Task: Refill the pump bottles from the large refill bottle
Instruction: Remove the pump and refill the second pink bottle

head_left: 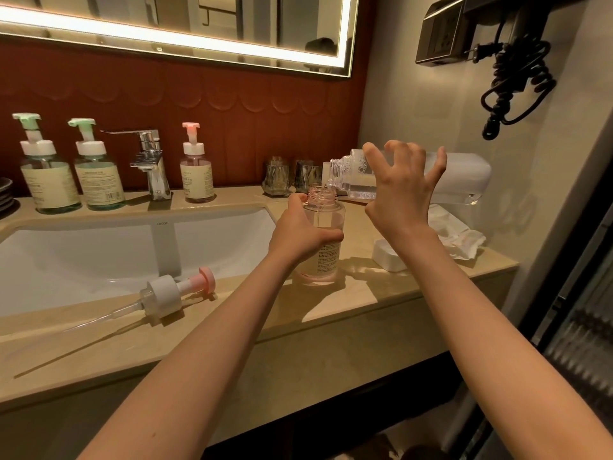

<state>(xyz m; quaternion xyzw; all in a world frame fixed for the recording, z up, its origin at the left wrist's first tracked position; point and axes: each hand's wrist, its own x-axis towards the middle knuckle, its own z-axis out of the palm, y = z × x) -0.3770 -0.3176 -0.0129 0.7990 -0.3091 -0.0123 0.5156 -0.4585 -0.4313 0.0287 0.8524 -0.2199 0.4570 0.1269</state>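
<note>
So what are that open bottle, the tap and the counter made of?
The open bottle: clear pink-tinted plastic, probably; you see through it and the neck is moulded thread. The tap: polished chrome-look metal, mirror reflections. The counter: glossy beige stone or stone-look, faint veining, soft highlights.

I see the right hand [403, 190] gripping the large refill bottle [464, 180], tipped sideways with its mouth over the open pump bottle [326, 227]. The left hand [303, 229] holds that bottle upright on the counter [365, 293]. A pink-topped pump [166, 293] lies near left, beside the sink [99, 254].
</note>
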